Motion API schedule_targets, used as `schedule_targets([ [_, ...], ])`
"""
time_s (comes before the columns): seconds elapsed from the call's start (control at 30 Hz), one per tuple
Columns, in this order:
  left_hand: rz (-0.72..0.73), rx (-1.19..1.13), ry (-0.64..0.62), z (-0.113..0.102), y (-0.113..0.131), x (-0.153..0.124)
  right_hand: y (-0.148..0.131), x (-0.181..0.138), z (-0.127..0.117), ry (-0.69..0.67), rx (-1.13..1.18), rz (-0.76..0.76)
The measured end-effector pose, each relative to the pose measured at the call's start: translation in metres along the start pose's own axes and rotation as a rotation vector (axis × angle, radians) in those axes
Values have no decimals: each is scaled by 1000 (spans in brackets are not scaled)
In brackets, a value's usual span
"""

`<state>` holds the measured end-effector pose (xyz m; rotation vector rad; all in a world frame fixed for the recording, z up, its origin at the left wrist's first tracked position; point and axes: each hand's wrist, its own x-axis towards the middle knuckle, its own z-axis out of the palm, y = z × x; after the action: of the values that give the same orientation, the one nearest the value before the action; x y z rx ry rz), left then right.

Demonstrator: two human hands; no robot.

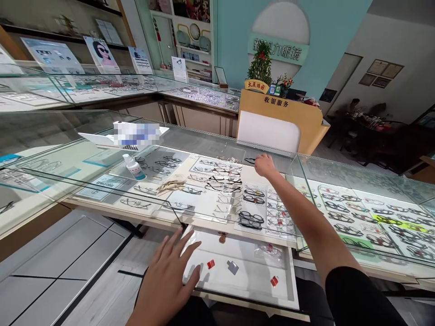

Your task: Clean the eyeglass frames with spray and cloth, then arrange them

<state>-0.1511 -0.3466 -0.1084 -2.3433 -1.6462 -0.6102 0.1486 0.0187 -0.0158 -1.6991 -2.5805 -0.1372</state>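
Note:
My left hand (168,276) lies open with fingers spread on the left edge of a white pulled-out tray (251,285). The tray holds small red tags (210,264) and a grey tag (233,267). My right hand (264,165) reaches far across the display counter (204,213), its fingers bent around a black pair of glasses (249,160) at the back of the case. Rows of glasses (251,219) lie on white pads under my right forearm.
A small spray bottle (134,166), a beige cloth (171,184) and an open laptop (112,138) are at the counter's left. Another glass case (374,213) of glasses adjoins on the right. A yellow cashier desk (282,117) with a plant (260,63) stands behind.

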Motion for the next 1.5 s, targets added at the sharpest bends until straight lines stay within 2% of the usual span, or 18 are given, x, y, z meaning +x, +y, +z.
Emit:
schedule_targets([
  [0.13,8,13,3,-1,1,0,-8,-25,-18,43,25,-31],
  [0.2,8,13,4,-1,1,0,-17,-59,-41,68,59,-85],
  [0.27,6,5,-2,-2,2,1,-29,-110,-69,45,188,-210],
  [0.33,2,-8,-14,-3,3,2,-45,-170,-95,-121,387,-344],
  [0.4,-5,-24,-26,-4,4,3,-60,-227,-108,-293,529,-461],
  [0.47,-13,-36,-35,-5,5,3,-74,-270,-99,-377,578,-492],
  [0.57,-20,-44,-42,-6,6,4,-87,-296,-46,-419,516,-466],
  [0.63,-21,-45,-45,-6,6,4,-91,-288,2,-416,435,-375],
  [0.73,-17,-44,-55,-6,6,3,-92,-252,66,-298,285,-188],
  [0.83,-17,-42,-64,-6,6,2,-85,-205,108,-157,179,13],
  [0.9,-16,-39,-68,-6,6,2,-77,-175,128,-50,150,69],
  [1.0,-12,-36,-69,-6,6,2,-57,-136,151,12,117,113],
  [1.2,2,-25,-68,-5,3,0,-10,-78,184,-15,100,185],
  [1.33,10,-24,-68,-4,1,0,4,-60,198,-33,112,179],
  [1.5,18,-32,-63,-5,1,2,5,-50,207,-44,129,179],
])
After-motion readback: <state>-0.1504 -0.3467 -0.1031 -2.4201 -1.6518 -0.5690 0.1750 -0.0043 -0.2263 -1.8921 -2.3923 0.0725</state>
